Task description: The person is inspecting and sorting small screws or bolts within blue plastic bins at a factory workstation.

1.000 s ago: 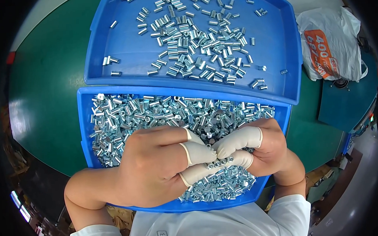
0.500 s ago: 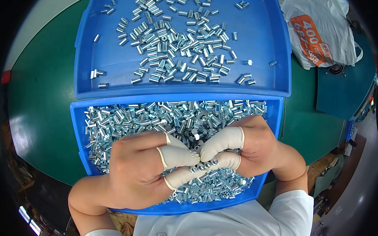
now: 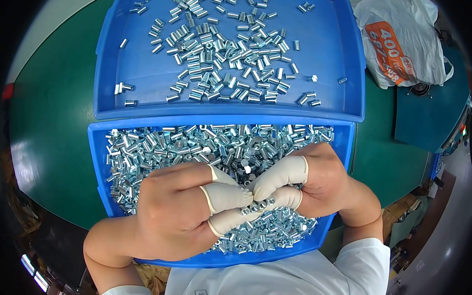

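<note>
My left hand (image 3: 178,209) and my right hand (image 3: 312,178) meet over the near blue tray (image 3: 97,168), white finger cots on thumbs and fingers. Pinched between their fingertips is a short row of several shiny rivet nuts (image 3: 258,205), hollow ends showing towards me. Both hands are closed on this row, and the fingers hide most of each piece. Beneath them, a thick heap of loose rivet nuts (image 3: 158,147) fills the near tray.
Beyond it, touching edge to edge, stands a second blue tray (image 3: 134,62) with loose rivet nuts (image 3: 227,54) scattered mostly round its middle. A white plastic bag (image 3: 398,32) with an orange patch lies at the far right. Both trays rest on a green table (image 3: 48,133).
Both hands keep their pinch on the row of rivet nuts, with only a very slight shift to the right. The view itself has moved a little.
</note>
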Available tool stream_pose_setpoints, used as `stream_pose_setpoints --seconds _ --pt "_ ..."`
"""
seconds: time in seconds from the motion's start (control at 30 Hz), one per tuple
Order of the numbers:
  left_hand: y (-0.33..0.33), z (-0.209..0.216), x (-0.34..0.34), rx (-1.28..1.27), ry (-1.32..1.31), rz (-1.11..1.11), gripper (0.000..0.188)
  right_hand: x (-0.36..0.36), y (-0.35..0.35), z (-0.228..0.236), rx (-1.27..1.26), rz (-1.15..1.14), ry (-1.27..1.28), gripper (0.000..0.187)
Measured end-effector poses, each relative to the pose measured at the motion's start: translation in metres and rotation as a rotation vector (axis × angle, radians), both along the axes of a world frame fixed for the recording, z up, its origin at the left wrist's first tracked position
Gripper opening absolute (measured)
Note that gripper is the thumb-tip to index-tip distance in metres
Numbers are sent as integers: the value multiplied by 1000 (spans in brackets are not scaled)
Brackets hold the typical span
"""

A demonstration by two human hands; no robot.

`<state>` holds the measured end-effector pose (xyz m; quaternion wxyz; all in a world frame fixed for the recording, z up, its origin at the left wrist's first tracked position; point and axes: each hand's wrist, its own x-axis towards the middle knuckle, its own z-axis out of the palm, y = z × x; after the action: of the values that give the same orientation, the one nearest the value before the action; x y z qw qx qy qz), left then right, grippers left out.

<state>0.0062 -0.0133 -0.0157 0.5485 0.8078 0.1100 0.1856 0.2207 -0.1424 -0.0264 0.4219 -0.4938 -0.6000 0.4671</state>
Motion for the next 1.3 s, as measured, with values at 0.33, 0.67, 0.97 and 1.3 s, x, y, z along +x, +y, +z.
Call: stream_pose_setpoints --seconds 0.33,0.67,0.97,1.3 --pt "-3 0 0 14 4 3 27 0 -2 -1 16 -14 36 16" --pt "2 -1 0 45 -39 -16 26 3 -1 -1 6 31 13 16" --pt "-2 1 0 -158 47 -34 33 -1 -5 0 -21 6 126 16" --pt "6 5 2 -115 75 -33 31 2 4 4 -13 -22 98 17"
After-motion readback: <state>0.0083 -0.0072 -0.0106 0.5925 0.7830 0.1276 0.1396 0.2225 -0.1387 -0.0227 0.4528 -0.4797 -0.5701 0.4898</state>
